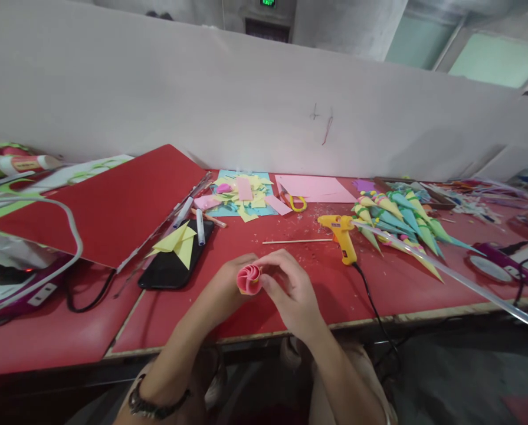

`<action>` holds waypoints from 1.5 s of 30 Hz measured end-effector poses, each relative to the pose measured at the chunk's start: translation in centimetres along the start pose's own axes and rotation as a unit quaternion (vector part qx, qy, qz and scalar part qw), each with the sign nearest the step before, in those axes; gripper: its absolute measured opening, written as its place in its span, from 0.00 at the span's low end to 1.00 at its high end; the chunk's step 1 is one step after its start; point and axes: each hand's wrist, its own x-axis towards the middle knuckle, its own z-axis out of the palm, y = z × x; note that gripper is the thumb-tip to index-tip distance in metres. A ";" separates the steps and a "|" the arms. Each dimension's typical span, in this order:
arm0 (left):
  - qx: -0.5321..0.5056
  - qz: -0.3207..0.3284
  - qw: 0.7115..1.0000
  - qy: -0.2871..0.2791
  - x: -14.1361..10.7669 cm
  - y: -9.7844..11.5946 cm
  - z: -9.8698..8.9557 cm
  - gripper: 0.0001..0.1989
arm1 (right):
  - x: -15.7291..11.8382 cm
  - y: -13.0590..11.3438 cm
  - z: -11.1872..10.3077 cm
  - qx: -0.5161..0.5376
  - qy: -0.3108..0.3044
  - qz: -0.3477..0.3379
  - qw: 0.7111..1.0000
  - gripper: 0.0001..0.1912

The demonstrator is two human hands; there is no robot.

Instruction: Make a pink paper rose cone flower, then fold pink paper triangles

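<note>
Here, the right hand's (292, 298) fingers pinch the three-o'clock edge of a rolled pink paper (248, 279); the left hand (226, 280) sits behind it, its fingers hidden, their grip impossible to tell. From the roll, on the red surface (400, 283), a phone (164, 274) lies at nine o'clock, a glue gun (344, 239) at two, paper scraps (245, 192) at twelve.

Pale partition (255, 106), perhaps concrete floor (462, 372).

Passage over the red tabletop (239, 237) is allowed between the flat black phone (166, 271) and thin pale stick (297, 241), blocked rightward by the yellow glue gun (344, 239).
</note>
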 end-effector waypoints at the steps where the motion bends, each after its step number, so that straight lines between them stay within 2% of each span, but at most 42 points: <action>1: 0.005 0.009 1.000 0.000 0.0 0.0 0.0 0.04 | 0.0 0.0 0.0 0.006 -0.004 0.003 1.000 0.05; 4: 0.048 0.032 0.998 0.004 -0.1 -0.2 -0.1 0.05 | 0.1 0.1 0.1 0.021 -0.012 0.008 1.000 0.05; 8: 0.133 0.066 0.989 0.021 -0.2 -0.8 0.0 0.07 | 0.1 0.4 0.4 0.011 0.012 0.017 1.000 0.06; 11: 0.146 0.086 0.985 0.019 -0.1 -1.0 0.0 0.07 | 0.1 0.6 0.5 0.009 0.013 0.024 1.000 0.06; 18: 0.128 0.066 0.989 0.011 -0.2 -1.1 -0.1 0.07 | -0.2 1.0 0.7 0.039 0.018 0.026 0.999 0.06; 22: 0.137 0.046 0.989 0.023 -0.2 -1.0 -0.1 0.07 | -0.2 0.8 0.7 0.017 0.023 0.013 1.000 0.06; 27: 0.139 0.048 0.988 0.047 -0.2 -0.8 -0.1 0.06 | -0.3 0.4 0.3 0.018 0.013 0.002 1.000 0.13; 30: 0.134 0.046 0.988 0.054 -0.3 -0.6 0.0 0.06 | -0.3 0.5 0.3 -0.004 -0.014 -0.012 1.000 0.22; 31: 0.134 0.048 0.988 0.053 -0.3 -0.6 0.0 0.05 | -0.3 0.5 0.3 -0.019 -0.015 -0.015 1.000 0.22; 36: 0.067 0.095 0.993 0.021 -0.1 -0.8 -0.2 0.04 | -0.2 0.2 0.0 -0.056 0.004 -0.030 0.998 0.10; 38: 0.032 0.107 0.994 0.007 0.0 -0.7 -0.3 0.03 | -0.2 0.1 -0.3 -0.064 0.004 -0.034 0.997 0.11; 42: 0.009 0.110 0.994 -0.005 -0.1 -0.5 -0.5 0.03 | -0.1 0.1 -0.6 -0.081 -0.007 -0.031 0.996 0.24; 45: 0.000 0.098 0.995 -0.013 -0.2 -0.2 -0.4 0.04 | 0.0 0.2 -0.5 -0.074 -0.004 -0.014 0.997 0.14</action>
